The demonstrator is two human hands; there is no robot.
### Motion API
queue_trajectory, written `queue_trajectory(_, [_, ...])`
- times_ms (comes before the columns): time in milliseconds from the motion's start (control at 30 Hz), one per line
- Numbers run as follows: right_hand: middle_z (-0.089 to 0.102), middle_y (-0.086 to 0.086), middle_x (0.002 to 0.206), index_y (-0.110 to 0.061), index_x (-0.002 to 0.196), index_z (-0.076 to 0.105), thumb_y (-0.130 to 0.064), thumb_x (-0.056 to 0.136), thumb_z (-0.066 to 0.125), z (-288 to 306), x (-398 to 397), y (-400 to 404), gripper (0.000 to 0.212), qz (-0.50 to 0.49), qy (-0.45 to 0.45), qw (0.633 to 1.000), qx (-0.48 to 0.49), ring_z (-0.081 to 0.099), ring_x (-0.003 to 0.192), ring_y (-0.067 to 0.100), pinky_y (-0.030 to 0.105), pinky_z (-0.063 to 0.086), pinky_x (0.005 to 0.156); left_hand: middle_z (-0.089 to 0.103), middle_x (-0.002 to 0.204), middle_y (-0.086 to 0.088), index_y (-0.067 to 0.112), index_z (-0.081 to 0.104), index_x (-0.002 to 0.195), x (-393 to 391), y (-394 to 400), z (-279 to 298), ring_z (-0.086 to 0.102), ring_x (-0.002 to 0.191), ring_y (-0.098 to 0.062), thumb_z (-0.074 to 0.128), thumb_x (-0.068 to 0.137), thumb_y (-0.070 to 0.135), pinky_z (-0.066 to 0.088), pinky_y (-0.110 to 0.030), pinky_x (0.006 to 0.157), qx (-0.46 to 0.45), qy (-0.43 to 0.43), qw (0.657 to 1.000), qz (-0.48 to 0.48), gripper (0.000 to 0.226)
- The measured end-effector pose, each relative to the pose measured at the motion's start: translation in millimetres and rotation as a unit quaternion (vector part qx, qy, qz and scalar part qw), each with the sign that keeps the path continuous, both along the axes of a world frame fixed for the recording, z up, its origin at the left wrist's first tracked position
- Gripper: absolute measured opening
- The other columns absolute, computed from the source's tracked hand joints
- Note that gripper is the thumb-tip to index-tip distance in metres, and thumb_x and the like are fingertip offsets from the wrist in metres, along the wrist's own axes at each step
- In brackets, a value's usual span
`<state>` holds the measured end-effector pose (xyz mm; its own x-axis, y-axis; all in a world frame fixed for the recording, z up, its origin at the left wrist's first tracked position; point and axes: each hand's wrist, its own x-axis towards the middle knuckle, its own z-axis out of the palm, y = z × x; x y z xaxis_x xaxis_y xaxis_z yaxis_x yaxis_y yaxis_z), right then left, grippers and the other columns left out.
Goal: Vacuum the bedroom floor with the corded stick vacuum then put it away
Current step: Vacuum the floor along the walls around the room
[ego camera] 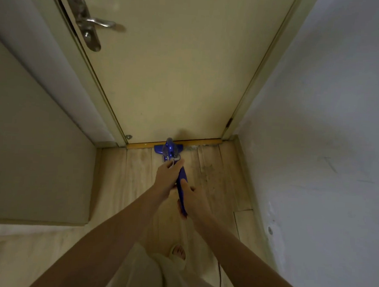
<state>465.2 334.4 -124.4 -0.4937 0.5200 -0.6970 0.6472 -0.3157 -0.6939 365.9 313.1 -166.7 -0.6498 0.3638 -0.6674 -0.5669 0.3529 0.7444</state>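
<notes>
The blue stick vacuum [181, 182] stands nearly under me on the pale wood floor [138, 171]. Its floor head [159, 148] sits against the threshold strip at the foot of the closed door. My left hand [168, 175] grips the upper part of the stick, just below the blue motor body. My right hand [192, 200] holds the blue handle nearer to me, thumb on top. A thin dark cord [220, 276] trails on the floor by my right leg.
A cream door [177, 72] with a metal lever handle [98, 23] fills the far end. A grey cabinet side [29, 157] closes the left, a white wall [326, 150] the right. My bare foot [178, 252] shows below the hands.
</notes>
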Motion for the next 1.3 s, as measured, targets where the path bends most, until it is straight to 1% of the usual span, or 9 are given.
queue_trajectory(200, [0.051,0.003,0.05,-0.004,0.074,0.054,-0.039,0.1,0.046,-1,10,1,0.044,0.029,0.014,0.999,0.006,0.043,0.031,0.009,0.019,0.033,0.035,0.069,0.092,-0.017,0.007,0.068,0.103,9,-7,1,0.065,0.077,-0.025,0.065,0.091,0.029,0.057,-0.039,0.069,-0.012,0.02,0.999,0.025,0.026])
queue_trajectory(433, [0.053,-0.003,0.042,-0.013,0.068,0.056,-0.047,0.098,0.045,12,13,-38,0.047,0.156,0.001,0.986,0.067,0.049,0.033,0.006,0.021,0.04,0.044,0.066,0.084,-0.015,0.002,0.067,0.101,22,-69,13,0.063,0.076,-0.025,0.059,0.094,0.028,0.051,-0.03,0.056,0.025,0.005,0.994,0.106,0.028])
queue_trajectory(567, [0.055,-0.003,0.048,-0.015,0.073,0.057,-0.048,0.097,0.046,14,3,-63,0.042,0.173,-0.002,0.983,0.064,0.051,0.038,0.008,0.023,0.042,0.045,0.064,0.081,-0.013,0.007,0.066,0.096,17,-96,17,0.062,0.073,-0.023,0.055,0.097,0.029,0.053,-0.031,0.06,0.047,-0.001,0.988,0.146,0.024])
queue_trajectory(633, [0.055,-0.003,0.052,-0.015,0.075,0.056,-0.045,0.098,0.047,16,-11,-72,0.04,0.156,-0.008,0.986,0.057,0.051,0.04,0.008,0.023,0.043,0.044,0.065,0.082,-0.014,0.01,0.065,0.091,4,-104,16,0.061,0.074,-0.024,0.053,0.097,0.031,0.053,-0.032,0.061,0.043,0.002,0.989,0.14,0.024])
queue_trajectory(800, [0.053,0.003,0.058,-0.01,0.075,0.053,-0.04,0.1,0.046,16,-53,-101,0.039,0.12,-0.009,0.992,0.028,0.048,0.042,0.012,0.022,0.04,0.043,0.063,0.089,-0.022,0.0,0.065,0.1,-42,-126,8,0.06,0.076,-0.029,0.053,0.097,0.031,0.054,-0.039,0.067,0.026,0.023,0.994,0.108,0.034])
queue_trajectory(867, [0.053,0.005,0.062,-0.008,0.081,0.053,-0.039,0.1,0.045,21,-70,-119,0.038,0.105,-0.004,0.994,0.014,0.047,0.042,0.012,0.02,0.038,0.039,0.063,0.092,-0.024,0.0,0.066,0.099,-61,-141,8,0.06,0.076,-0.028,0.054,0.095,0.031,0.054,-0.035,0.063,0.023,0.024,0.995,0.091,0.033])
queue_trajectory(967, [0.054,0.005,0.066,-0.008,0.088,0.054,-0.039,0.101,0.045,36,-86,-149,0.035,0.041,-0.004,0.999,-0.028,0.049,0.048,0.013,0.021,0.041,0.041,0.065,0.094,-0.018,0.005,0.066,0.095,-80,-166,20,0.061,0.079,-0.024,0.057,0.094,0.028,0.048,-0.028,0.055,0.027,0.034,0.997,0.057,0.025])
queue_trajectory(1133, [0.049,0.003,0.061,-0.01,0.074,0.051,-0.039,0.101,0.043,46,-94,-196,0.04,-0.008,-0.015,0.997,-0.076,0.044,0.047,0.011,0.015,0.036,0.038,0.066,0.1,-0.014,0.011,0.063,0.091,-90,-212,27,0.064,0.084,-0.023,0.059,0.093,0.023,0.049,-0.025,0.055,0.018,0.033,0.999,0.026,0.013])
queue_trajectory(1300, [0.054,0.005,0.068,-0.009,0.088,0.057,-0.043,0.099,0.046,33,-119,-223,0.037,-0.029,-0.03,0.997,-0.058,0.047,0.048,0.011,0.016,0.037,0.038,0.065,0.098,-0.012,0.007,0.065,0.097,-114,-235,21,0.061,0.078,-0.018,0.061,0.092,0.022,0.051,-0.025,0.056,0.017,0.027,0.999,0.027,0.016])
